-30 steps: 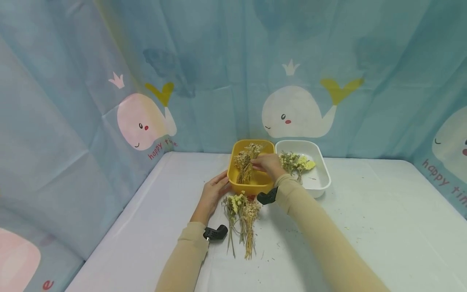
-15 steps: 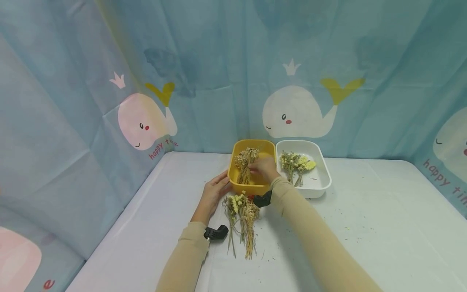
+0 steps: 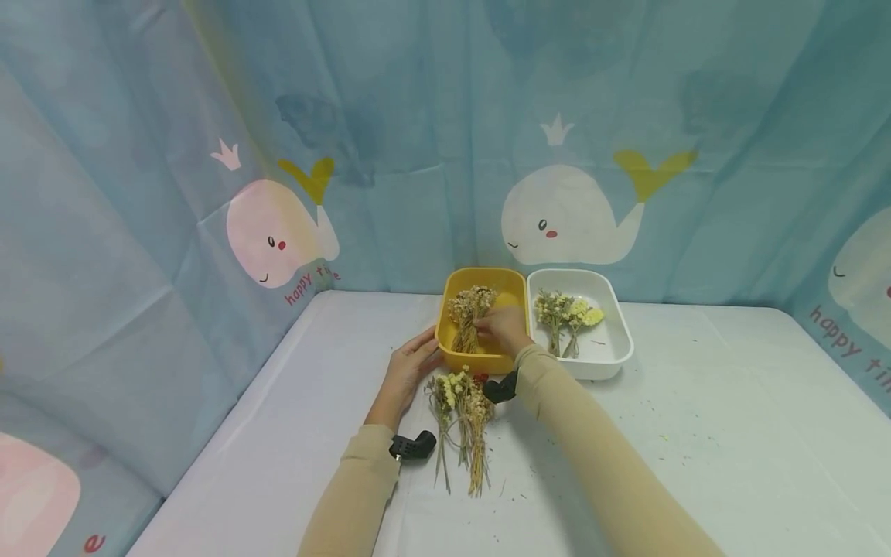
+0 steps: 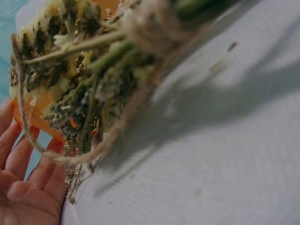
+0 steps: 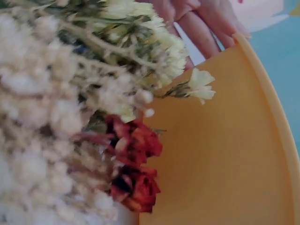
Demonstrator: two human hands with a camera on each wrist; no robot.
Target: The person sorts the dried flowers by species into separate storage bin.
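Note:
In the head view my right hand (image 3: 504, 326) reaches into the yellow box (image 3: 515, 290), its fingers pinching the stems of a dried pale flower bunch (image 3: 472, 305) at the box's left side. My left hand (image 3: 405, 373) rests with straight fingers against the box's left outer wall; the left wrist view shows that hand (image 4: 30, 187) with its fingers at the orange-looking wall. Just in front of the box lie more dried bunches, yellow ones (image 3: 452, 387) and a beige one (image 3: 478, 418). Red blooms (image 5: 138, 145) show beside them in the right wrist view.
A white box (image 3: 612, 336) touches the yellow one on the right and holds yellow flower bunches (image 3: 574, 313). Small plant bits are scattered on the white tabletop (image 3: 731, 402). Behind the table hangs a blue curtain (image 3: 418, 209) with whale prints.
Since a second ago my right hand has moved slightly left and down inside the yellow box, and the bunch at its fingers sits lower. My left hand has stayed at the wall.

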